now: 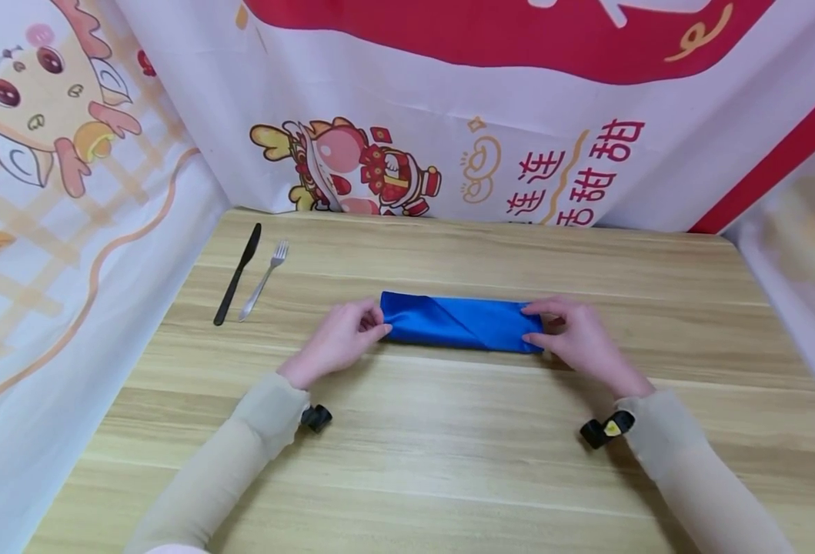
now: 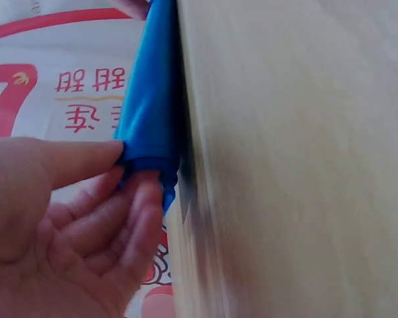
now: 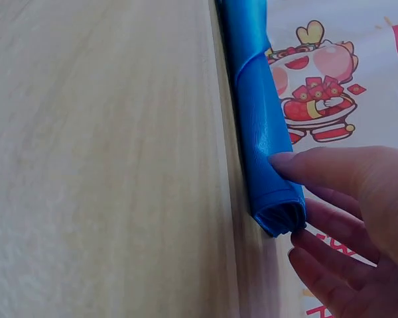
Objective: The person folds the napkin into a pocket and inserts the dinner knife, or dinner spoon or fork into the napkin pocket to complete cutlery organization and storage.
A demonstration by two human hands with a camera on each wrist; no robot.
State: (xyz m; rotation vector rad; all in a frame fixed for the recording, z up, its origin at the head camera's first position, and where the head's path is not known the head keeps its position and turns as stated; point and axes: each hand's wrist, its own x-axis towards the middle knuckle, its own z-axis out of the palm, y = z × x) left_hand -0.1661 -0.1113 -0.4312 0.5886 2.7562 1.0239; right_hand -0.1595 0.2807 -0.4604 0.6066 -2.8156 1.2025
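Observation:
A blue satin cloth napkin [image 1: 459, 323], folded into a long narrow strip with a diagonal edge across its top, lies on the wooden table. Its left end is pinched by my left hand [image 1: 345, 335]; the left wrist view shows the thumb on the blue napkin [image 2: 149, 112] and fingers at its end. At the other end my right hand [image 1: 576, 335] holds the strip between thumb and fingers, spanning its width. Layered folds show at that end of the blue napkin [image 3: 275, 205] in the right wrist view.
A black table knife [image 1: 237, 273] and a silver fork [image 1: 264, 281] lie side by side at the table's left. Printed white curtains [image 1: 407, 100] hang along the back and sides of the wooden table [image 1: 449, 462].

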